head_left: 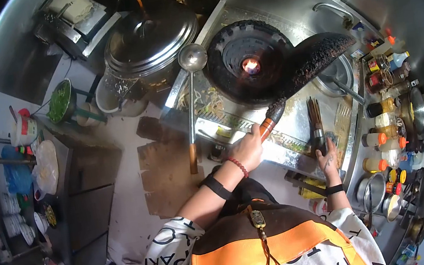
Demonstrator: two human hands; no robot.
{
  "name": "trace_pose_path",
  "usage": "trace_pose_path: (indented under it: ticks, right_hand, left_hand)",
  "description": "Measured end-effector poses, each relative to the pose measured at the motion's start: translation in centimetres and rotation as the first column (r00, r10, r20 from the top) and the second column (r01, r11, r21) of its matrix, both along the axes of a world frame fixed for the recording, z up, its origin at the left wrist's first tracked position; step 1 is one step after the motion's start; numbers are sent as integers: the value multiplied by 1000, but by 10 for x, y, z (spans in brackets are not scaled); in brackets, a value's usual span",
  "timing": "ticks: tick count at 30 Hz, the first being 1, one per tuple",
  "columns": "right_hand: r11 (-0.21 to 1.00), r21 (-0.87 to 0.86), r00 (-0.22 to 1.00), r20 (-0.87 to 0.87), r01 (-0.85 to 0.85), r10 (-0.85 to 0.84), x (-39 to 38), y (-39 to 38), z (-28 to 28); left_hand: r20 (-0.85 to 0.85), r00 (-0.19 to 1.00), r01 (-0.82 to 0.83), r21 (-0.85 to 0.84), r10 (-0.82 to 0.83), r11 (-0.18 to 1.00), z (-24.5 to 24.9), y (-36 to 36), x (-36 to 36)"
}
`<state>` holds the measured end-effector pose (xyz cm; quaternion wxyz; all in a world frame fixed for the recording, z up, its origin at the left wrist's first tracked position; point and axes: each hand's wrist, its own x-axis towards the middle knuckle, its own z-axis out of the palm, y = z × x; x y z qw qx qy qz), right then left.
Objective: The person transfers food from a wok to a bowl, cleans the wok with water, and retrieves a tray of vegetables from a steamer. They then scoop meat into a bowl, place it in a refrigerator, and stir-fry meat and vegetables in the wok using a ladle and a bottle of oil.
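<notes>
My left hand [250, 151] is closed round the wooden handle of a blackened wok [316, 61]. The wok is tipped on its side at the right of the burner, its crusted underside showing and its inside hidden. A small flame burns in the middle of the round black burner [228, 70]. My right hand [328, 160] is closed on the dark handle of a wok brush [315, 118], whose stiff bristles point away from me over the stove's right side. Something dark beside the fingers is too small to make out.
A long-handled ladle [192, 58] lies across the stove's left edge, its handle sticking out. Beyond it stands a large lidded pot [150, 38]. A metal basin [342, 73] sits behind the wok. Sauce bottles [378, 139] line the right side, under a faucet [332, 7].
</notes>
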<state>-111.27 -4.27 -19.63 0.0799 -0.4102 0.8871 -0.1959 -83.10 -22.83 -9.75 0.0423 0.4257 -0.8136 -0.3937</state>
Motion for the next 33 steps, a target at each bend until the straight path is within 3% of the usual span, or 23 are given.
trace_pose_path:
  ticks: [6, 8, 10, 11, 13, 14, 17, 20, 22, 24, 25, 26, 28, 29, 32, 33]
  right_hand:
    - [996, 87, 999, -25, -22, 25, 16, 14, 4]
    - [996, 79, 997, -54, -43, 48, 19, 22, 6]
    - [990, 122, 994, -70, -69, 78, 30, 31, 17]
    - [992, 94, 994, -62, -88, 94, 30, 41, 12]
    - [985, 87, 985, -81, -147, 154, 35, 55, 11]
    - [985, 107, 989, -47, -137, 143, 42, 61, 15]
    - [970, 157, 982, 9, -187, 187, 57, 75, 18]
    - [955, 131, 963, 75, -266, 258, 66, 83, 15]
    - [926, 205, 947, 124, -316, 296, 75, 76, 19]
    - [895, 211, 915, 187, -393, 358, 76, 73, 20]
    - [881, 195, 893, 229, -432, 388, 75, 70, 20]
    - [867, 205, 882, 238, -455, 406, 77, 65, 25]
    - [866, 186, 860, 332, -463, 388, 77, 56, 31]
    - [858, 259, 871, 351, -443, 344, 71, 60, 26]
    - [788, 397, 864, 392, -470, 317, 71, 54, 29]
    - [815, 364, 871, 380, -451, 313, 64, 63, 18]
  left_hand:
    - [-83, 993, -75, 42, 78, 996, -12, 6, 9]
    - [-207, 969, -112, 129, 138, 985, -20, 4, 14]
    - [-271, 954, -117, 44, 124, 992, -37, 0, 14]
    - [-317, 934, -91, 236, 165, 967, -39, -6, 13]
    - [-320, 884, -50, 660, 341, 750, -12, -25, 12]
    - [-392, 821, 7, 733, 415, 680, -29, -30, 8]
    - [-450, 708, 93, 823, 544, 560, -43, -49, -4]
    - [-503, 607, 174, 839, 615, 515, -73, -54, -15]
    - [-554, 520, 262, 828, 650, 496, -77, -49, -9]
    - [-426, 262, 478, 837, 866, 267, -96, -33, 3]
    - [-380, 239, 420, 870, 894, 258, -106, -17, 10]
    - [-252, 314, 324, 935, 915, 146, -147, 6, 15]
    - [-59, 483, 376, 915, 873, -146, -209, 57, 33]
    - [97, 501, 71, 986, 860, -153, -228, 71, 34]
    - [216, 392, -37, 975, 894, -220, -280, 61, 41]
    - [309, 199, -85, 951, 930, -298, -309, 55, 40]
